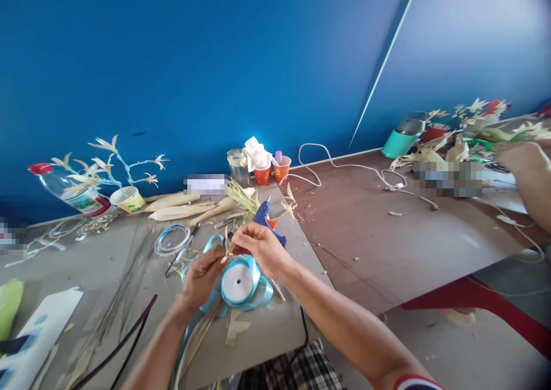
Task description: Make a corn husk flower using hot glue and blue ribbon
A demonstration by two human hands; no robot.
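Observation:
Between both hands, above the table, is a small pale corn husk flower (227,245) with narrow upright petals. My left hand (201,276) pinches it from the left at its lower part. From the right, the fingertips of my right hand (260,246) are closed on it; the exact grip is partly hidden by the fingers. Just below lies a roll of light blue ribbon (238,282) with loose loops around it. A blue glue gun (263,216) rests beyond my right hand. Left of it, a coil of pale wire (171,240) and a pen (181,253) lie near my left hand.
Husk flowers on blue stems stand in a yellow paper cup (128,199) beside a tilted bottle (71,192). Corn husks (181,211), a glass jar (238,166) and red cups (262,174) line the wall. A white cable (357,165) crosses the brown table; another person's arm (531,177) is far right.

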